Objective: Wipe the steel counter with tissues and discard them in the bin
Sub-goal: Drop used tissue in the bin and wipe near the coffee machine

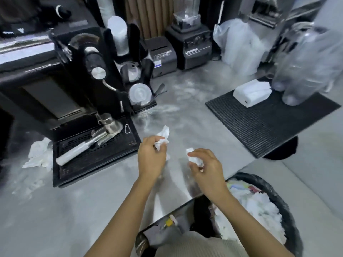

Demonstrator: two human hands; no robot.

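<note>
Holding used tissues above the steel surface, the left hand pinches one crumpled tissue and the right hand grips a second wad, suggesting the discard step: next, both probably need carrying right, over the lined bin, and releasing.

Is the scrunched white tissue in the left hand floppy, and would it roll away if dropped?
Probably floppy: the scrunched white tissue sticks up in loose folds from the left hand pinching it. It seems very light, held by a pinch alone. Dropped, its lumpy shape likely would not roll far.
</note>
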